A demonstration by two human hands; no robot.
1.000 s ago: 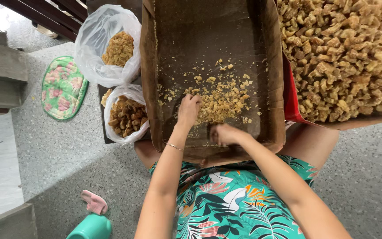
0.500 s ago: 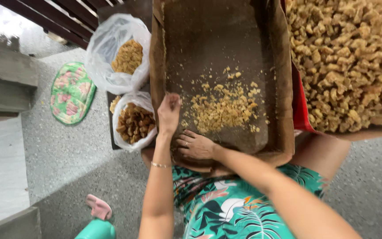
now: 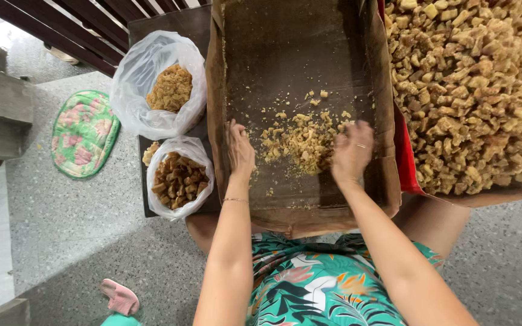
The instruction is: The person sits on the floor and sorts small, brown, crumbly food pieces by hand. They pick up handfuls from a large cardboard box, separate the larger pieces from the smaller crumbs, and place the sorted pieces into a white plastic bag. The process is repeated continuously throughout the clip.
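Head view: left hand (image 3: 240, 151) flat, fingers together, pressed on cardboard tray (image 3: 285, 72) floor left of crumb pile (image 3: 303, 142). Right hand (image 3: 351, 151) at pile's right edge, fingers loosely curled, holding nothing visible. Two plastic bags of pieces (image 3: 179, 178) sit left; heaped brown chunks (image 3: 472, 90) right.

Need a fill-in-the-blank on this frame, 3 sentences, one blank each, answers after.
1. Both hands, left hand and right hand, rest inside the cardboard ____, either side of the crumb pile.
2. Beside the tray, the number of clear plastic bags holding pieces is ____.
3. The flowered mat lies on the ____.

Answers: tray; two; floor
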